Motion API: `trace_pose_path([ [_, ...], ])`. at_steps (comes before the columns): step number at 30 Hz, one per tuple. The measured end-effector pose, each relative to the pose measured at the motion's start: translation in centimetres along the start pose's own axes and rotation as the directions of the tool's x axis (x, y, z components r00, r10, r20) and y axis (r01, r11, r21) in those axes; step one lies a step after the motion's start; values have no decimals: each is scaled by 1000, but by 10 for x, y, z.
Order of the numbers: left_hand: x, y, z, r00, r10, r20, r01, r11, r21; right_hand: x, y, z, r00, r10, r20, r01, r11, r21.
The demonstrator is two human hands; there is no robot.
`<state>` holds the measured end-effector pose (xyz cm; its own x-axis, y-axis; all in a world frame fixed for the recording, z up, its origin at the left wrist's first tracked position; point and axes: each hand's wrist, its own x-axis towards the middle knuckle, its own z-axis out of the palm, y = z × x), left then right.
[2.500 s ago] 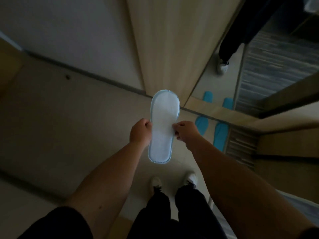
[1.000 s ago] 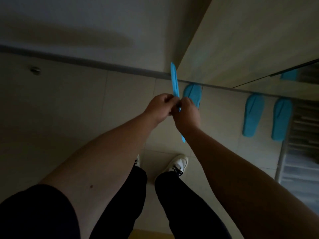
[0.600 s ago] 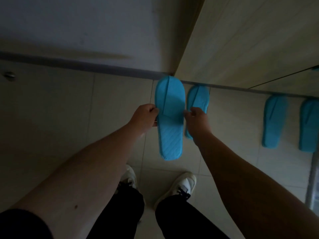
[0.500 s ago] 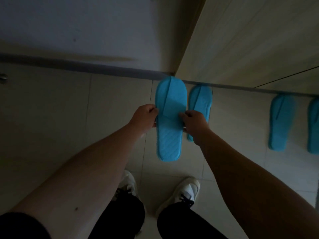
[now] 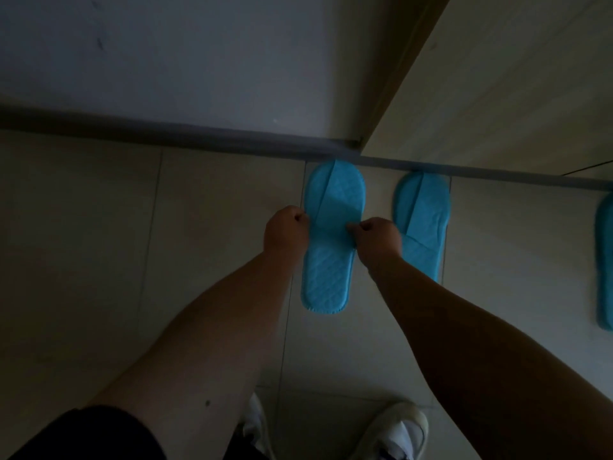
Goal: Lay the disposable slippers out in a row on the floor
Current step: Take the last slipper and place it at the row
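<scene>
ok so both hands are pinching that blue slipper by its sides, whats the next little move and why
Probably lower it flat to the floor and let go. The left hand and right hand pinch the held slipper at its sides, toe toward the baseboard. It lines up beside the slipper on the floor, with a gap like a pair's. Whether it already touches the tile is unclear.

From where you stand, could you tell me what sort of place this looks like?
Probably an indoor entryway or hotel-style room, though I can't be sure. The floor is pale tile, meeting a plain wall with a baseboard, beside a wood-grain cabinet panel. Blue disposable slippers lie along its foot.
</scene>
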<state>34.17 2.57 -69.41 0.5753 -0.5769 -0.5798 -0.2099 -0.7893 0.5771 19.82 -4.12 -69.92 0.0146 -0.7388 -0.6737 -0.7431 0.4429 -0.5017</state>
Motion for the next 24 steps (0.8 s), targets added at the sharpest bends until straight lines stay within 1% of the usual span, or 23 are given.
trace_pose_path([
  [3, 11, -8, 5, 1000, -3, -24, 5, 998, 63, 9, -2, 7, 1000, -10, 2, 10, 1000, -19],
  [8, 28, -11, 15, 1000, 1, -10, 0, 989, 147, 25, -4, 11, 1000, 6, -6, -6, 997, -81],
  [11, 34, -14, 19, 1000, 9, -5, -8, 984, 178, 31, -5, 13, 1000, 23, 3, -23, 992, -125],
  [15, 38, -17, 18, 999, 37, -16, -32, 971, 238, 33, -6, 16, 998, 60, 27, -55, 989, -139],
  [24, 44, -16, 16, 997, 69, -35, -54, 944, 326, 33, -15, 17, 996, 79, 51, -67, 978, -200],
])
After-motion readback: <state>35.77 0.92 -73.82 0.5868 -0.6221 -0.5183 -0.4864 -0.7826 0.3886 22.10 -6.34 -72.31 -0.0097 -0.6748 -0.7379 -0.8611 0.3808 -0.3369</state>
